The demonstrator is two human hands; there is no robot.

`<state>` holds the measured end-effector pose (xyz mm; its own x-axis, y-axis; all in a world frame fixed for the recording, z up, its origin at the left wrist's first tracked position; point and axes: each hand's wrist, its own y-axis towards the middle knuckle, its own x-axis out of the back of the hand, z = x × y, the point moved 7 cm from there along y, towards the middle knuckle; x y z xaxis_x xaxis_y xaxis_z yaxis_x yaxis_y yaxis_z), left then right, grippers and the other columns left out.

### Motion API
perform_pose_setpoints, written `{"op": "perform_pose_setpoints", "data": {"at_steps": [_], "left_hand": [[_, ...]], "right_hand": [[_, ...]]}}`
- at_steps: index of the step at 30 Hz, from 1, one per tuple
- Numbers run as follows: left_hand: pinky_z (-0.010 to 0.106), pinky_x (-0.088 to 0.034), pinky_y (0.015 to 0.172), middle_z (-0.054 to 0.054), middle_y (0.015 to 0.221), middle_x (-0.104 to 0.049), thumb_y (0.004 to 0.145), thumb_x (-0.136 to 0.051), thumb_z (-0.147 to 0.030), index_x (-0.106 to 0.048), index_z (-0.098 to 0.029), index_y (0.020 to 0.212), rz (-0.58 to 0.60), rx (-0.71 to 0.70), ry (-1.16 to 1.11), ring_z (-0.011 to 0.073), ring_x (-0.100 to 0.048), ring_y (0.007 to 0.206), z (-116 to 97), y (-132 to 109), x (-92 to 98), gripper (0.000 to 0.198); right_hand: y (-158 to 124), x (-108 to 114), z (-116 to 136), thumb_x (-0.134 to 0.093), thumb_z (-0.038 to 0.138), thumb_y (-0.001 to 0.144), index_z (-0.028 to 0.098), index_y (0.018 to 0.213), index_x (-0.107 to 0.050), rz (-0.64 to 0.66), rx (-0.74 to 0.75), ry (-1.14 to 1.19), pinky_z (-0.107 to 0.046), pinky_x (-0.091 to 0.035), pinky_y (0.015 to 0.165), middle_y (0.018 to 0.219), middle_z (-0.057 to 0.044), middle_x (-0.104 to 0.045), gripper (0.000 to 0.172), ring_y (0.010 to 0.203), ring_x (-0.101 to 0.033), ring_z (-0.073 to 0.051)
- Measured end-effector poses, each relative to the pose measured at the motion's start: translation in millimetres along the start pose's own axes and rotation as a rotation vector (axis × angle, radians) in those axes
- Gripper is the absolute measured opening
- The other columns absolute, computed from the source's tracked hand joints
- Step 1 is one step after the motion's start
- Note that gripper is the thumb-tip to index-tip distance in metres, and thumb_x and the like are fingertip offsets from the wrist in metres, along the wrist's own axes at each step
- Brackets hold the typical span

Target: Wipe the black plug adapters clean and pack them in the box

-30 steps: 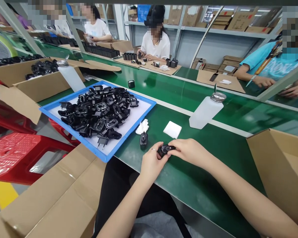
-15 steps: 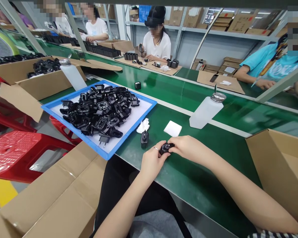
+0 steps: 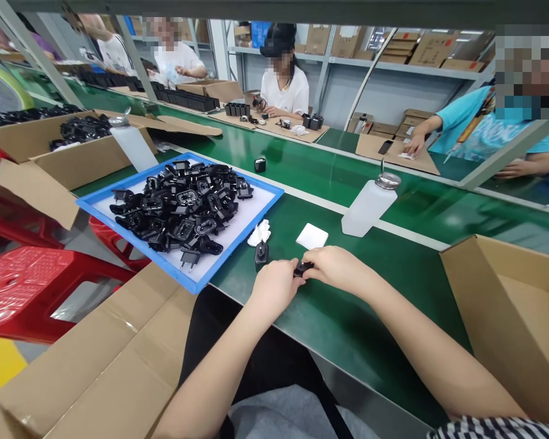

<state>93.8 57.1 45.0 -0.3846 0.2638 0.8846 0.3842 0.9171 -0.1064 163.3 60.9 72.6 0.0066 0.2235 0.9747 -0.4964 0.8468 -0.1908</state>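
Note:
Between my left hand (image 3: 277,281) and my right hand (image 3: 333,266) is a small black plug piece (image 3: 304,268), pinched by the fingers of both just above the green table. My fingers cover much of it. Beside my left hand a black power adapter (image 3: 261,256) stands upright on the table. Behind that adapter lies a crumpled white cloth (image 3: 259,233). A folded white wipe (image 3: 312,236) lies flat beyond my hands. To the left, a blue-rimmed tray (image 3: 196,285) bears a heap of black plug parts (image 3: 183,210).
A white pump bottle (image 3: 370,207) stands to the right, another (image 3: 135,143) behind the tray. Cardboard boxes sit at right (image 3: 498,305) and left (image 3: 91,155). One black adapter (image 3: 260,164) rests on the green belt (image 3: 320,177). Co-workers sit across; a red stool (image 3: 32,292) is at left.
My left hand has turned over the black plug piece, so less of it shows. The view has shifted slightly. Across the belt, the blue-sleeved co-worker has reached out to a white piece on the cardboard.

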Motion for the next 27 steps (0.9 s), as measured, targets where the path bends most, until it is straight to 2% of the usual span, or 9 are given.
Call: {"op": "perform_pose_setpoints", "data": {"at_steps": [2,4,7,10,15,18,22,27], "left_hand": [[0.024,-0.036,0.049,0.004,0.065,-0.061,0.065,-0.055,-0.029,-0.059,-0.018,0.079,0.110,0.004,0.057,0.0192,-0.056,0.062,-3.0,5.9,3.0,0.018],[0.023,-0.035,0.048,0.004,0.064,-0.061,0.063,-0.057,-0.030,-0.060,-0.017,0.072,0.148,-0.006,0.066,0.0192,-0.056,0.062,-4.3,9.7,5.3,0.016],[0.023,-0.035,0.050,0.003,0.066,-0.061,0.066,-0.053,-0.034,-0.059,-0.020,0.082,0.114,-0.037,0.026,0.0183,-0.056,0.064,-1.5,9.3,5.0,0.022],[0.021,-0.036,0.051,0.000,0.065,-0.060,0.068,-0.050,-0.037,-0.056,-0.023,0.092,0.059,-0.103,-0.098,0.0155,-0.055,0.062,2.1,3.9,1.6,0.029],[0.021,-0.035,0.051,0.000,0.065,-0.059,0.069,-0.049,-0.034,-0.055,-0.023,0.093,-0.016,-0.185,-0.093,0.0147,-0.055,0.061,2.4,-3.2,1.3,0.027],[0.022,-0.035,0.050,0.001,0.066,-0.059,0.070,-0.049,-0.031,-0.055,-0.021,0.090,-0.005,-0.205,-0.009,0.0162,-0.055,0.061,-3.2,-3.5,3.0,0.023],[0.024,-0.036,0.052,0.003,0.067,-0.060,0.069,-0.050,-0.028,-0.056,-0.019,0.082,0.097,-0.177,0.116,0.0195,-0.056,0.064,-9.0,0.3,2.9,0.017],[0.027,-0.039,0.059,0.007,0.078,-0.060,0.072,-0.046,-0.025,-0.054,-0.016,0.091,0.125,-0.234,0.160,0.0221,-0.056,0.073,-13.1,4.5,5.2,0.022]], "right_hand": [[0.4,-1.2,-2.3,-0.054,0.023,0.072,0.015,0.064,-0.052,0.021,-0.059,0.010,-0.020,-0.026,0.041,0.060,-0.001,-0.053,0.011,0.053,-0.048,-0.013],[1.2,-2.0,-5.2,-0.055,0.025,0.071,0.015,0.065,-0.053,0.029,-0.083,0.044,-0.020,-0.026,0.040,0.059,-0.001,-0.052,0.012,0.052,-0.048,-0.013],[1.8,-2.7,-8.5,-0.059,0.028,0.069,0.016,0.076,-0.056,0.014,-0.025,0.160,-0.021,-0.031,0.046,0.066,-0.001,-0.054,0.014,0.059,-0.049,-0.014],[-1.1,-5.1,-13.2,-0.063,0.027,0.065,0.017,0.090,-0.055,-0.014,0.015,0.261,-0.021,-0.035,0.052,0.077,-0.002,-0.054,0.028,0.069,-0.049,-0.015],[-9.0,-12.1,-15.8,-0.064,0.018,0.064,0.015,0.084,-0.057,-0.076,-0.026,0.332,-0.021,-0.037,0.057,0.077,-0.002,-0.054,0.022,0.071,-0.050,-0.014],[-12.0,-16.0,-14.8,-0.065,0.019,0.063,0.015,0.080,-0.056,-0.089,-0.085,0.309,-0.021,-0.036,0.056,0.076,-0.002,-0.055,0.019,0.068,-0.051,-0.015],[-14.4,-17.5,-10.4,-0.063,0.022,0.066,0.015,0.077,-0.054,-0.094,-0.159,0.188,-0.022,-0.034,0.051,0.072,-0.002,-0.055,0.015,0.063,-0.051,-0.015],[-17.2,-17.6,-5.8,-0.058,0.020,0.070,0.014,0.074,-0.052,-0.087,-0.251,0.051,-0.022,-0.030,0.045,0.069,-0.003,-0.056,0.010,0.057,-0.051,-0.015]]}}
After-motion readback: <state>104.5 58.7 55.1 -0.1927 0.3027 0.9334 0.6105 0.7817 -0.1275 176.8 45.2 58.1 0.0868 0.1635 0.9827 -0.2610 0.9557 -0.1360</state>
